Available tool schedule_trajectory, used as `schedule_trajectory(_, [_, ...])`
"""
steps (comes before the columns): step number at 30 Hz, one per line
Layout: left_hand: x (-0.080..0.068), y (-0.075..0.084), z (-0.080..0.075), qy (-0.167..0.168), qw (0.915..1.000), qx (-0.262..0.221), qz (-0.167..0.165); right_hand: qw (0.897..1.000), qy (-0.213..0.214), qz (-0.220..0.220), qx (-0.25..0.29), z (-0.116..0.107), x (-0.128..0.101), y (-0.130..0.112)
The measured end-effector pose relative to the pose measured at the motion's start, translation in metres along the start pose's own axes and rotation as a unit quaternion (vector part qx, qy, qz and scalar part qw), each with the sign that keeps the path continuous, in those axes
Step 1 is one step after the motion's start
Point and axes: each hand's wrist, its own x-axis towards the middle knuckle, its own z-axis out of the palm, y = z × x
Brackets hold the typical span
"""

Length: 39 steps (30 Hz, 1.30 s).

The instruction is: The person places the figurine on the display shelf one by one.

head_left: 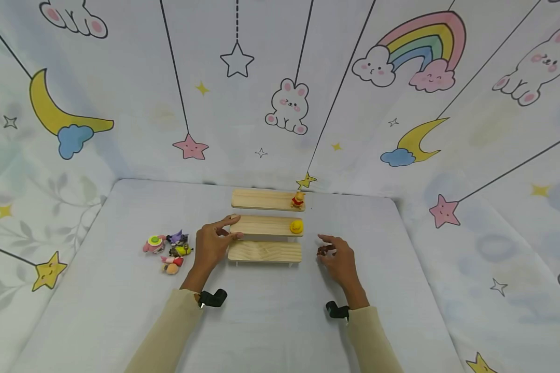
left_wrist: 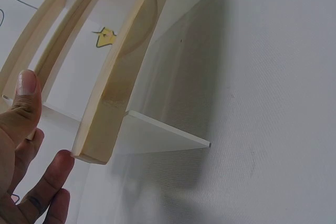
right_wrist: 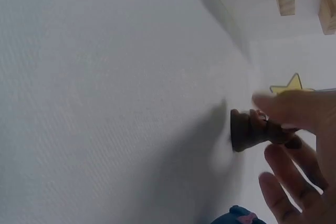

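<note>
So, the key relation here: the three-tier wooden shelf (head_left: 263, 252) lies just left of the right hand (head_left: 338, 261), well within reach, its long axis running sideways from one hand towards the other. And the right hand has its thumb and fingers pinched together on a dark brown figurine (right_wrist: 242, 132), base pointing away from the palm, long axis stretching out past the fingertips. That puts the right hand nearer the shelf's right end, with a gap between!

Over on the other side, the left hand (head_left: 210, 246) is at the left end, thumb and fingers clamped on the middle plank (head_left: 261, 225), another fingertip touching the bottom one. Ahead and left of the right hand, a Winnie-the-Pooh figurine (head_left: 297, 201) sits on the top plank (head_left: 261, 199), a yellow figurine (head_left: 296, 226) on the middle plank. Left of the left hand, a cluster of toy figurines (head_left: 181, 250); below the right fingers in that wrist view, a blue object (right_wrist: 231, 219), mostly cut off, too little to identify. Brands, labels, writing? None readable anywhere
</note>
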Motion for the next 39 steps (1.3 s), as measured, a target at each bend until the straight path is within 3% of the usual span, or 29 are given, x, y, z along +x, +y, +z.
schedule_trajectory(7, [0.000, 0.000, 0.000, -0.001, 1.0000, -0.004, 0.000, 0.996, 0.060, 0.040, -0.047, 0.006, -0.001, -0.002])
schedule_trajectory(11, [-0.001, 0.000, 0.000, -0.007, 0.9999, -0.009, -0.002, 0.996, 0.071, 0.049, -0.035, 0.008, -0.001, -0.002])
schedule_trajectory(31, [-0.001, 0.004, -0.002, -0.004, 0.9999, -0.012, 0.002, 0.994, 0.087, 0.022, 0.062, 0.001, -0.005, -0.013])
schedule_trajectory(39, [-0.001, 0.001, -0.002, -0.003, 1.0000, -0.009, 0.000, 0.990, 0.108, -0.022, 0.090, -0.005, -0.011, -0.031])
